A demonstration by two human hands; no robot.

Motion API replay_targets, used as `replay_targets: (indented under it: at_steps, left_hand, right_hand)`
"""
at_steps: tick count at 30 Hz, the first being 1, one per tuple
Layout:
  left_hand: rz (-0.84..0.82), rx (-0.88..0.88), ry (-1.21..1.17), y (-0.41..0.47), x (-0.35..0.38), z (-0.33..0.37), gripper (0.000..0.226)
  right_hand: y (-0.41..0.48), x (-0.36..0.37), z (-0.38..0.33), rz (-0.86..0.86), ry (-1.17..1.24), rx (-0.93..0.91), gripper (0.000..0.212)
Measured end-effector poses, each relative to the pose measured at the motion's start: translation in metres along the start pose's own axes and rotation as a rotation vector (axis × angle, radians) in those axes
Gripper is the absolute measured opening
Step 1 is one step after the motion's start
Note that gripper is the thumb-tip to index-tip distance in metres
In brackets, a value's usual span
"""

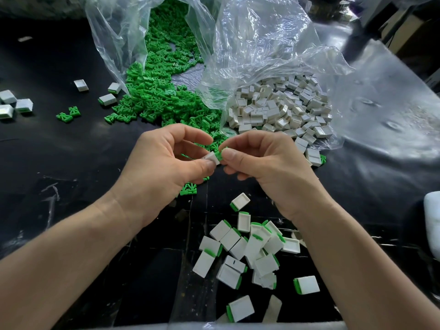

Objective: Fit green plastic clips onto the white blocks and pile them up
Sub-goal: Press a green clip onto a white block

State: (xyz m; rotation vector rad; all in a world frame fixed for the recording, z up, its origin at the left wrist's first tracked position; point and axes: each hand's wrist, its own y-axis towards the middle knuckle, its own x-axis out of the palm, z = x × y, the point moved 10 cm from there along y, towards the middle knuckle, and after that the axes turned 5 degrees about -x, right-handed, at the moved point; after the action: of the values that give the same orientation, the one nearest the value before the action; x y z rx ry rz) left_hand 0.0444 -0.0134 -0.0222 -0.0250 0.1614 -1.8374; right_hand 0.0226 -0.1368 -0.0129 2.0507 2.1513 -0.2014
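Observation:
My left hand (164,160) pinches a small white block (212,158) between thumb and fingers at mid-frame. My right hand (264,163) pinches a green clip (219,154) and holds it against the block's right end. A heap of green clips (154,91) spills from a clear bag at the back centre. To its right, loose white blocks (281,108) lie heaped in a second clear bag. Below my hands sits a pile of white blocks with green clips fitted (250,248).
The black table (71,163) carries a few more clipped blocks at the far left (14,103) and near the green heap (107,99). Crinkled clear plastic (381,103) covers the right side. A pale object (432,220) sits at the right edge.

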Motion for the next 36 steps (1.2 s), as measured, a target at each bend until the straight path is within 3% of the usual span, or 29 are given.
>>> replay_targets:
  at_steps: [14,23,36]
  left_hand:
    - [0.001,0.042,-0.026,-0.001,0.000,0.007,0.027]
    - [-0.019,0.011,-0.110,-0.002,0.002,0.006,0.030]
    - [-0.061,-0.001,-0.177,-0.001,0.003,0.007,0.035]
  right_hand:
    - [-0.001,0.001,-0.004,-0.034,-0.029,-0.025,0.011]
    - [-0.001,0.003,-0.003,-0.057,-0.341,-0.058,0.017]
    - [-0.001,0.009,-0.001,0.017,-0.004,-0.035,0.023]
